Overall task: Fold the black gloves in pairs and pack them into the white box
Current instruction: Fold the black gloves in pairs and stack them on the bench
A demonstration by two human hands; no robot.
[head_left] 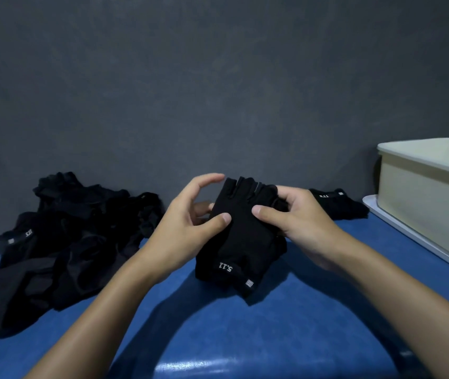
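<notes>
A black fingerless glove (241,242) with white lettering on its cuff is held above the blue table (245,332), finger end pointing away from me. More black cloth shows behind it; whether that is a second glove I cannot tell. My left hand (190,222) pinches its left edge between thumb and lower fingers, the upper fingers arched free. My right hand (297,217) grips its right side, thumb on top. The white box (425,192) stands at the far right on a white lid or tray (414,242).
A heap of black gloves (62,242) covers the left part of the table. One more black glove (338,205) lies at the back, between my right hand and the box. A dark grey wall closes the far side.
</notes>
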